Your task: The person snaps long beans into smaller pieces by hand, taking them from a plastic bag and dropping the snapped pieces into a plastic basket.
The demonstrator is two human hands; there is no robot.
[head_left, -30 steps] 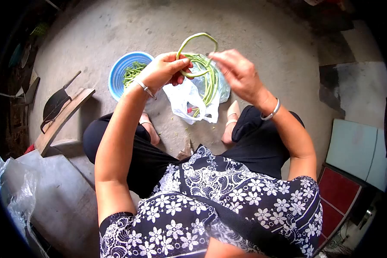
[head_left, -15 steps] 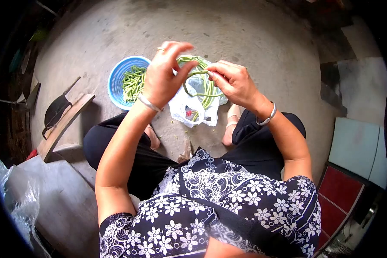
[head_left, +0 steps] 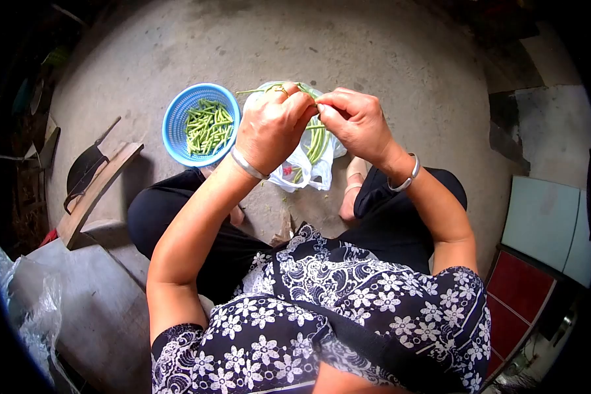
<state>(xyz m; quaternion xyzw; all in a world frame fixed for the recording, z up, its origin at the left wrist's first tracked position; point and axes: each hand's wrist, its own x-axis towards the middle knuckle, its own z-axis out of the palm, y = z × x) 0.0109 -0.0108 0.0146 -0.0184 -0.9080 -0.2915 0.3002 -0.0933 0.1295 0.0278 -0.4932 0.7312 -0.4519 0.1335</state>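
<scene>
My left hand (head_left: 274, 129) is closed, its fingertips pinching a long green bean (head_left: 248, 90), one end of which sticks out to the left. My right hand (head_left: 356, 123) also pinches the bean, thumb against forefinger, and the fingertips of both hands meet. The stretch between the fingers is mostly hidden. Beneath the hands lies a white plastic bag (head_left: 320, 176) with whole long beans (head_left: 317, 146) on it, partly covered by my hands. Left of it stands a blue plastic basket (head_left: 171, 125) holding short cut bean pieces (head_left: 208, 128).
Concrete floor (head_left: 269, 39) surrounds the basket and bag, with small scraps near my feet. At left, a dark blade (head_left: 85, 167) is mounted by a wooden board (head_left: 102, 194). Clear plastic sheeting (head_left: 36, 302) lies lower left. A pale panel (head_left: 542, 213) and red tiles (head_left: 519, 285) stand at right.
My left hand has moved right and its spread fingers have closed on the bean, meeting the right fingertips. More of the basket shows now. My right hand has barely moved.
</scene>
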